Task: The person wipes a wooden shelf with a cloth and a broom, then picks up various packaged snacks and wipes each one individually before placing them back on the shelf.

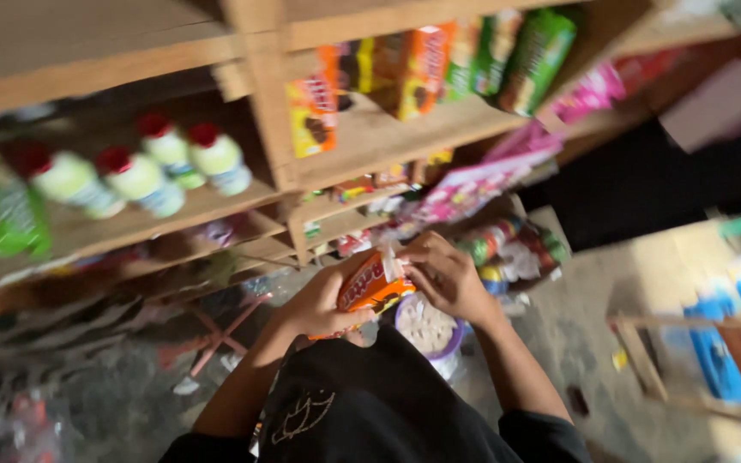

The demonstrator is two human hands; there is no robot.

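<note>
Two hands meet on one orange snack packet point(372, 287) in front of your chest. Your left hand point(319, 304) cups it from below, fingers wrapped round its lower end; your right hand point(449, 276) pinches its top edge, fingers closed there. The packet looks still sealed, so the opening seems only begun, though blur hides the seam. Just below sits a round bowl point(426, 327) of pale bits. Beyond, mixed packets point(508, 249) lie on the floor. Farther up, wooden shelves point(370, 141) carry orange and green packs point(439, 64) and red-capped bottles point(143, 176).
</note>
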